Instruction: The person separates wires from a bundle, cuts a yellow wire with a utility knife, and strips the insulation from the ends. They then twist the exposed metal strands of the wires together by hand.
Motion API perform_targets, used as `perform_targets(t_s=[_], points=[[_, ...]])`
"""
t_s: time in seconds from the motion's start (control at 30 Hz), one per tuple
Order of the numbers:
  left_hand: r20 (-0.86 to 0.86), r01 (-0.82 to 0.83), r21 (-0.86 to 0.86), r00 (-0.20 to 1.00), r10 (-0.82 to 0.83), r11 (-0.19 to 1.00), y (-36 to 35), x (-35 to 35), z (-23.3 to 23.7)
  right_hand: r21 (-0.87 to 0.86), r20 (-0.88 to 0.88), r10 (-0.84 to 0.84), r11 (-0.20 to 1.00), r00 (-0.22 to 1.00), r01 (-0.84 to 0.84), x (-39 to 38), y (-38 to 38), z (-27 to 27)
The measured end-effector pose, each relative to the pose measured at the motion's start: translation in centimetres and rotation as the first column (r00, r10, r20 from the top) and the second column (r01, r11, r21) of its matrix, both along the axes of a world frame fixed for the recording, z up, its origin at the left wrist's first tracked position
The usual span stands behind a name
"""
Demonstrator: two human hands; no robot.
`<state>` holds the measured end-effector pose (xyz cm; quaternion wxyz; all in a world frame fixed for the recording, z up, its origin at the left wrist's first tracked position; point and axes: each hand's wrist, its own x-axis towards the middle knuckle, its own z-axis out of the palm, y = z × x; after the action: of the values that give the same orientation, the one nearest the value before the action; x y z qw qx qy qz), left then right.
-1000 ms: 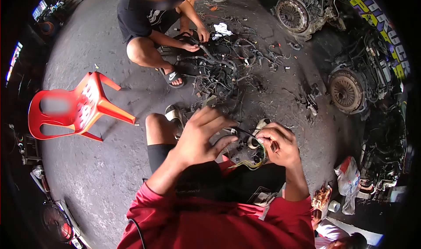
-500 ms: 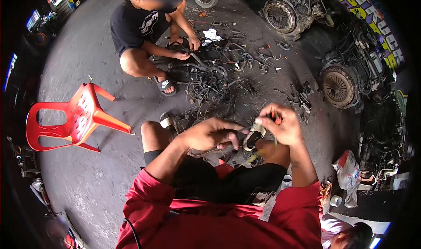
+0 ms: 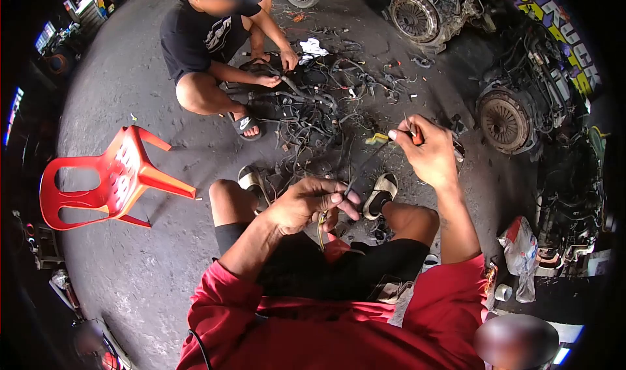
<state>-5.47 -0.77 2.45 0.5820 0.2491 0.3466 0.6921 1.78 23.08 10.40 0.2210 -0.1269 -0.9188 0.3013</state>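
Observation:
My left hand (image 3: 313, 204), above my lap, is closed around a small bundle of wires (image 3: 321, 230), whose yellowish ends hang below the fingers. A thin dark strand (image 3: 365, 164) runs taut from it, up and right, to the fingertips of my right hand (image 3: 429, 153). My right hand pinches the strand's end and also keeps a small tool with an orange-red handle (image 3: 416, 134) in its curled fingers, a thin tip pointing up. A yellow piece (image 3: 377, 138) shows right beside those fingertips.
A tangled heap of wiring harnesses (image 3: 313, 112) lies ahead on the floor. A person (image 3: 212, 44) crouches behind it, hands on a harness. A red plastic chair (image 3: 120, 174) lies tipped at left. Engine parts with a round clutch (image 3: 503, 123) stand at right, near a plastic bag (image 3: 520, 249).
My right hand has moved up and away from my left, and the dark strand now stretches between them. The yellow piece has risen from near my knee to beside the right fingertips.

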Motion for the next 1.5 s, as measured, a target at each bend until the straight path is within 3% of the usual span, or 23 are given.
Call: perform_targets(t_s=[0.13, 0.2, 0.33, 0.4, 0.47, 0.53, 0.6, 0.67, 0.77, 0.8, 0.87, 1.1, 1.3, 1.5], points=[[0.06, 0.033, -0.009, 0.998, -0.033, 0.999, -0.9, 0.0, 0.6, 0.038, -0.042, 0.027, 0.999, 0.999, -0.026, -0.7, 0.4, -0.4], [0.194, 0.024, -0.03, 0.981, -0.017, 0.999, -1.1, 0.0, 0.4, -0.001, -0.118, -0.062, 0.998, 0.991, 0.062, -1.1, 1.0, -0.5], [0.224, -0.066, -0.01, 0.972, 0.067, 0.998, -1.8, 0.3, -0.6, -0.011, 0.002, -0.143, 0.99, 0.99, 0.143, -0.7, 1.4, 0.9], [0.186, -0.08, -0.033, 0.979, 0.085, 0.996, -2.0, 0.5, -0.3, -0.001, 0.003, -0.134, 0.991, 0.991, 0.134, -0.7, 1.4, 0.6], [0.01, -0.133, -0.016, 0.991, 0.133, 0.991, -1.6, 0.8, -0.2, 0.098, -0.057, -0.092, 0.99, 0.994, 0.097, -0.6, 1.6, -0.2], [-0.003, -0.15, -0.021, 0.989, 0.15, 0.988, -1.2, 1.2, 0.3, 0.181, -0.012, -0.075, 0.98, 0.997, 0.076, 0.2, 0.6, 0.0], [-0.012, -0.169, -0.031, 0.986, 0.168, 0.985, -1.2, 1.3, 0.6, 0.196, -0.039, 0.008, 0.981, 0.999, 0.0, 1.5, -2.3, 1.3], [-0.072, -0.206, -0.065, 0.977, 0.201, 0.977, -1.1, 1.3, 0.7, 0.148, 0.198, 0.176, 0.967, 0.964, -0.207, 3.3, -4.1, 1.7], [-0.074, -0.225, -0.127, 0.973, 0.217, 0.966, -1.2, 1.4, 0.8, 0.129, 0.365, 0.381, 0.883, 0.849, -0.452, 4.9, -5.8, 1.3], [-0.07, -0.223, -0.131, 0.974, 0.215, 0.966, -1.2, 1.5, 0.8, 0.198, 0.409, 0.355, 0.865, 0.84, -0.462, 5.4, -6.3, 1.0], [-0.085, -0.247, -0.149, 0.968, 0.236, 0.958, -1.2, 1.7, 0.8, 0.376, 0.312, 0.401, 0.78, 0.861, -0.499, 5.5, -6.5, 0.5], [-0.19, -0.286, -0.149, 0.948, 0.256, 0.947, -1.1, 1.8, 1.0, 0.386, 0.306, 0.41, 0.771, 0.859, -0.506, 5.2, -6.9, 0.5], [-0.176, -0.337, -0.155, 0.934, 0.309, 0.929, -0.8, 2.5, 1.7, 0.421, 0.321, 0.293, 0.807, 0.9, -0.413, 5.4, -7.5, 0.1], [-0.268, -0.394, -0.163, 0.9, 0.344, 0.904, -0.4, 3.1, 1.4, 0.431, 0.297, 0.232, 0.833, 0.926, -0.347, 5.5, -8.0, -0.6]])
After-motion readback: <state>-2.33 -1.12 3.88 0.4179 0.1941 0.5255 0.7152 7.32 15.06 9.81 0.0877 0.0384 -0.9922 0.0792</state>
